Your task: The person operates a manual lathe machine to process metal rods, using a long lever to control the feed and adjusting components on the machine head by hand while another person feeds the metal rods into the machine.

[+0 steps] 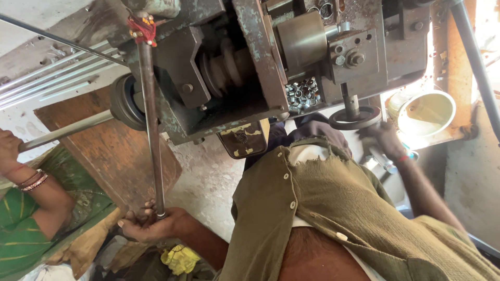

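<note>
At the lower left of the view, the person's left hand (148,224) closes its fingers around the bottom end of a long steel lever rod (151,125). This rod is thin, round and dull grey, with some dark stains, and it rises almost straight up to a red clamp (141,28) on the old lathe machine (250,67). The machine body is heavy cast metal — its green paint is worn off in many places and the surface looks oily and rough.

On the right side, the right hand (383,138) grips a small dark handwheel (355,118), a flat round ring on a short shaft; the hand is a little blurred, but the fingers look wrapped on the rim. A pile of small shiny metal nuts (302,96) lies in a pocket of the machine, between the two hands. Beside the handwheel stands a pale round bowl (426,112).

At the far left edge another person's hand (9,148), with bangles on the wrist, holds a second smooth steel bar (67,130) that goes into the machine — near a brown wooden board (114,151).
</note>
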